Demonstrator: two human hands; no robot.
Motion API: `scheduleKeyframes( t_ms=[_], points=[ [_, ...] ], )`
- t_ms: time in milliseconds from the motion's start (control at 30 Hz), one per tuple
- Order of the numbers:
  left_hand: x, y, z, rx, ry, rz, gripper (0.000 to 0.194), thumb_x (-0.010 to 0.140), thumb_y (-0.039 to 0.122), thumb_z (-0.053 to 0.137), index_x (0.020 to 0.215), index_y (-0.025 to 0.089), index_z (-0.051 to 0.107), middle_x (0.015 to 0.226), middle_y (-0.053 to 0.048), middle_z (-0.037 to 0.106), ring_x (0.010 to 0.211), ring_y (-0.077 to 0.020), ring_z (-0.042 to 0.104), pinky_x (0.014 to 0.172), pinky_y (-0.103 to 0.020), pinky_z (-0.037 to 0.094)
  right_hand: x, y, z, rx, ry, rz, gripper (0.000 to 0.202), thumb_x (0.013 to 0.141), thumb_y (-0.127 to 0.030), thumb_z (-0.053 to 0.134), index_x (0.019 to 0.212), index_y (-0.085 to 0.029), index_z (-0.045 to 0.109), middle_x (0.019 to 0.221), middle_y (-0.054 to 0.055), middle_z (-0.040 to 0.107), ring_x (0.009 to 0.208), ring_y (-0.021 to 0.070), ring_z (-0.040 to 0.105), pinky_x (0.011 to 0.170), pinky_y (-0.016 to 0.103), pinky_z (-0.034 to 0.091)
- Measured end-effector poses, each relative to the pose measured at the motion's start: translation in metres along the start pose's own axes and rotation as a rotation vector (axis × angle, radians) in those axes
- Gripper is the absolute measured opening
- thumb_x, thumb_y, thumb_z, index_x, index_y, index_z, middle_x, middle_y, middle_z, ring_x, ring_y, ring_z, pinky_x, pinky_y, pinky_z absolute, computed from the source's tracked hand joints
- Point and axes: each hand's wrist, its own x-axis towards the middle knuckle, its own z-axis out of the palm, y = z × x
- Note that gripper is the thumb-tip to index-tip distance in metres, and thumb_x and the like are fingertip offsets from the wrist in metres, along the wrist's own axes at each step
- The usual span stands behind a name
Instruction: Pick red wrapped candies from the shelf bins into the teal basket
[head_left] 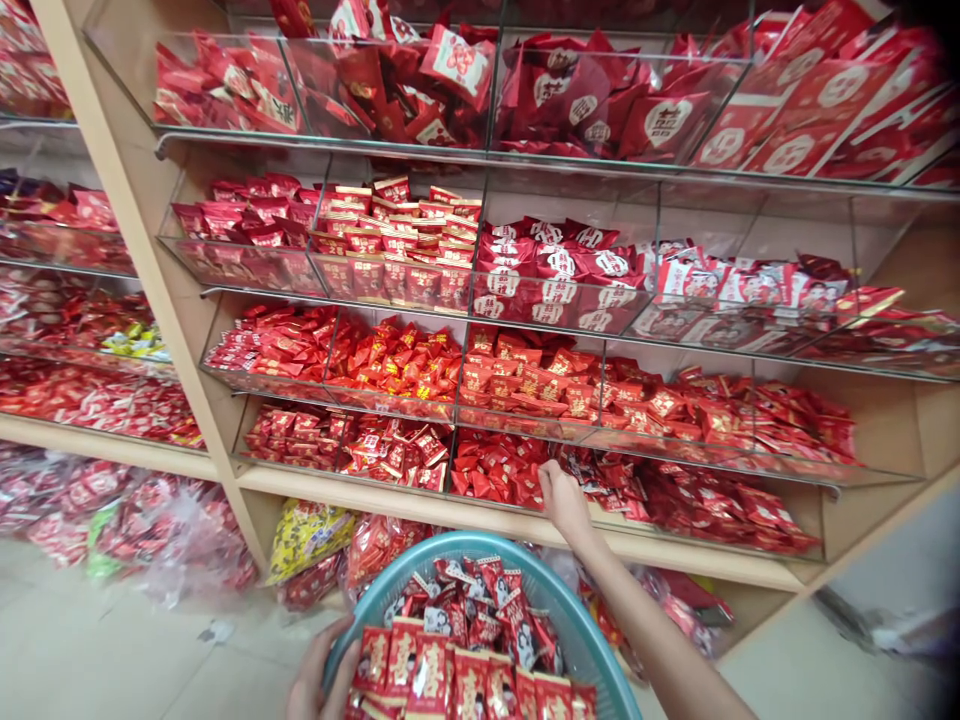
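My left hand (324,672) grips the left rim of a round teal plastic basket (615,650). Small red and gold wrapped packets (431,672) lie in the front of the basket, and red, black and white ones (517,622) lie behind them. Beyond the basket, my right hand (564,502) reaches to the lowest shelf, its fingers closed at the front of a compartment. Whatever it may hold is hidden. Red packets (499,468) fill the compartment just left of it, and darker red packets (607,478) lie to its right.
A wooden shelf unit (716,562) carries several tiers of clear-fronted bins with red packets. Plastic bags (379,545) and a yellow bag (309,538) stand on the floor under it. Another shelf unit stands left of the upright post (142,260).
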Motion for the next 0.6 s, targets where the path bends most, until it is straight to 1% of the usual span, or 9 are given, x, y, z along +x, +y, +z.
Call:
scheduleKeyframes(
  t_ms=[67, 133, 200, 267, 333, 400, 467, 500, 600],
  points=[
    [0.000, 0.000, 0.000, 0.010, 0.004, 0.006, 0.046, 0.075, 0.056, 0.053, 0.103, 0.021, 0.061, 0.109, -0.008, 0.065, 0.106, -0.0295, 0.058, 0.091, -0.042, 0.048, -0.006, 0.000, -0.008, 0.050, 0.020, -0.017, 0.026, 0.094, -0.029, 0.027, 0.099, -0.020, 0.051, 0.078, 0.007, 0.067, 0.070, 0.0178, 0.063, 0.059, 0.024, 0.037],
    [-0.001, -0.001, 0.001, 0.029, 0.007, 0.013, 0.046, 0.075, 0.056, 0.052, 0.104, 0.021, 0.060, 0.110, -0.008, 0.065, 0.107, -0.0293, 0.058, 0.091, -0.041, 0.048, -0.016, -0.001, -0.015, 0.134, 0.021, -0.037, 0.028, 0.094, -0.034, 0.025, 0.100, -0.020, 0.049, 0.061, 0.001, 0.063, 0.059, 0.0167, 0.062, 0.059, 0.024, 0.039],
    [-0.002, -0.002, 0.001, 0.045, 0.005, 0.018, 0.046, 0.076, 0.056, 0.051, 0.105, 0.022, 0.059, 0.111, -0.008, 0.064, 0.108, -0.0290, 0.057, 0.090, -0.041, 0.048, -0.029, -0.006, -0.023, 0.306, -0.004, -0.073, 0.029, 0.094, -0.040, 0.026, 0.098, -0.022, 0.048, 0.047, -0.005, 0.054, 0.050, 0.0154, 0.060, 0.058, 0.023, 0.041],
    [-0.002, -0.002, 0.001, 0.051, 0.000, 0.021, 0.046, 0.077, 0.057, 0.050, 0.105, 0.021, 0.058, 0.113, -0.008, 0.063, 0.108, -0.0286, 0.057, 0.091, -0.041, 0.048, -0.046, -0.015, -0.031, 0.520, -0.075, -0.108, 0.028, 0.092, -0.044, 0.029, 0.095, -0.022, 0.046, 0.045, -0.008, 0.050, 0.044, 0.0140, 0.057, 0.056, 0.023, 0.042],
    [-0.002, -0.002, 0.002, 0.048, -0.012, 0.021, 0.046, 0.077, 0.057, 0.050, 0.106, 0.021, 0.057, 0.113, -0.009, 0.063, 0.108, -0.0283, 0.056, 0.092, -0.042, 0.047, -0.066, -0.028, -0.040, 0.659, -0.202, -0.146, 0.027, 0.092, -0.046, 0.031, 0.092, -0.023, 0.046, 0.051, -0.008, 0.052, 0.041, 0.0121, 0.056, 0.052, 0.022, 0.041],
    [-0.001, -0.002, 0.002, 0.051, -0.018, 0.022, 0.045, 0.078, 0.056, 0.049, 0.107, 0.021, 0.056, 0.113, -0.009, 0.062, 0.109, -0.0280, 0.056, 0.093, -0.043, 0.045, -0.088, -0.042, -0.048, 0.673, -0.380, -0.219, 0.028, 0.092, -0.045, 0.031, 0.089, -0.023, 0.047, 0.053, -0.009, 0.051, 0.042, 0.0107, 0.056, 0.052, 0.022, 0.042],
    [-0.001, -0.003, 0.002, 0.062, -0.021, 0.033, 0.044, 0.079, 0.055, 0.049, 0.106, 0.022, 0.057, 0.112, -0.008, 0.063, 0.108, -0.0281, 0.056, 0.093, -0.044, 0.045, -0.111, -0.057, -0.051, 0.580, -0.563, -0.334, 0.027, 0.094, -0.039, 0.030, 0.087, -0.022, 0.051, 0.053, -0.008, 0.052, 0.047, 0.0101, 0.057, 0.057, 0.021, 0.043],
    [-0.001, -0.003, 0.002, 0.068, -0.019, 0.042, 0.043, 0.079, 0.054, 0.050, 0.106, 0.022, 0.057, 0.112, -0.008, 0.063, 0.108, -0.0282, 0.056, 0.093, -0.044, 0.045, -0.121, -0.063, -0.049, 0.510, -0.638, -0.409, 0.025, 0.093, -0.035, 0.033, 0.085, -0.022, 0.053, 0.056, -0.006, 0.055, 0.053, 0.0103, 0.059, 0.061, 0.021, 0.044],
    [-0.001, -0.005, 0.002, 0.067, -0.008, 0.064, 0.042, 0.078, 0.053, 0.051, 0.106, 0.022, 0.058, 0.111, -0.008, 0.064, 0.107, -0.0281, 0.058, 0.092, -0.043, 0.046, -0.150, -0.076, -0.031, 0.333, -0.845, -0.661, 0.015, 0.087, -0.029, 0.048, 0.081, -0.021, 0.060, 0.076, -0.002, 0.066, 0.071, 0.0123, 0.062, 0.066, 0.021, 0.044]
  ],
)
